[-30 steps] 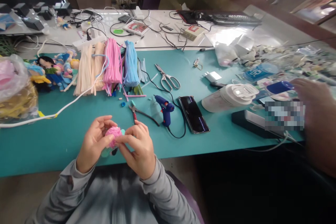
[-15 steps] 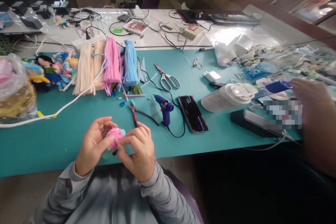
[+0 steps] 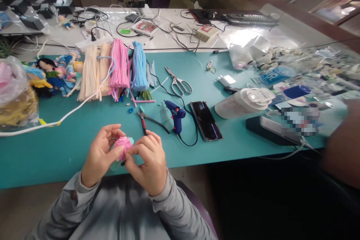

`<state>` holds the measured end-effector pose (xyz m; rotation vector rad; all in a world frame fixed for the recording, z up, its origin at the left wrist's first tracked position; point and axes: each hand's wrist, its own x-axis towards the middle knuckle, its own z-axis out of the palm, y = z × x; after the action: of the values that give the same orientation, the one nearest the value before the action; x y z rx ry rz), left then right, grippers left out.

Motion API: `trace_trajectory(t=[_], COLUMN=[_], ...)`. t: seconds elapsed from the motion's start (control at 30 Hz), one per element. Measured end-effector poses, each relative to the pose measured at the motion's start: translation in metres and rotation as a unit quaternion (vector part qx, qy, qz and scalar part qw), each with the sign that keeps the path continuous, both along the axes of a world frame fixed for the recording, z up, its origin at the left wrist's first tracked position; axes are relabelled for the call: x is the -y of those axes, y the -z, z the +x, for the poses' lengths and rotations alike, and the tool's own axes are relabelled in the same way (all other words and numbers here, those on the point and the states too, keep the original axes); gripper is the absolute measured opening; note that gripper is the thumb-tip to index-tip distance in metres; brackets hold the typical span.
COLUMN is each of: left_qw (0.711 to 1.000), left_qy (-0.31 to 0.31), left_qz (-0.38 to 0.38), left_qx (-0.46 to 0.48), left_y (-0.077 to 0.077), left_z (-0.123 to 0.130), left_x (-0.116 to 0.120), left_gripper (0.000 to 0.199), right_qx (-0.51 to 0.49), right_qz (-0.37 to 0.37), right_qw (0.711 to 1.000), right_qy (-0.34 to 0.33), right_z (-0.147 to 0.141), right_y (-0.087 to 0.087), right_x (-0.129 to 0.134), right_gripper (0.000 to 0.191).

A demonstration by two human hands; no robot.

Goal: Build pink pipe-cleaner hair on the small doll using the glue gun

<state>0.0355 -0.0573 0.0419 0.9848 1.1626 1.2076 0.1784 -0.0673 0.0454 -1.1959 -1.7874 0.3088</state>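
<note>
pink tuft (image 3: 123, 146) partly hidden, perhaps a doll

Teal worktable (image 3: 70, 150) near; white table (image 3: 168, 39) beyond, cluttered with cables; dark wooden frame (image 3: 303, 15) far right; bare floor (image 3: 17, 210) below.

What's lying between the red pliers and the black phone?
The blue glue gun lies between the pliers and the phone, its black cord curling beside it, seen in the head view.

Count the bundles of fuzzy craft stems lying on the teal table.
3, side by side at the table's back left: a cream bundle leftmost, a pink bundle in the middle, a blue bundle on the right. Others may be hidden.
</note>
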Motion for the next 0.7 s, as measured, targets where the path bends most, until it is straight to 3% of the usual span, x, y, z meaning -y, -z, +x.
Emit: trace_trajectory(t=[0.33,0.7], left_qw=[1.0,1.0], left_qy=[0.0,-0.006], left_qz=[0.008,0.004], left_qx=[-0.006,-0.001], left_y=[-0.001,-0.001], left_z=[0.001,-0.001], left_x=[-0.004,-0.002], left_gripper=[0.04,0.039], right_qx=[-0.05,-0.034], right_qz=[-0.031,-0.039], right_qw=[0.998,0.998], right_qy=[-0.036,-0.047], right_z=[0.006,0.012], right_y=[-0.003,-0.003], right_x=[0.002,0.001], right_gripper=[0.008,0.005])
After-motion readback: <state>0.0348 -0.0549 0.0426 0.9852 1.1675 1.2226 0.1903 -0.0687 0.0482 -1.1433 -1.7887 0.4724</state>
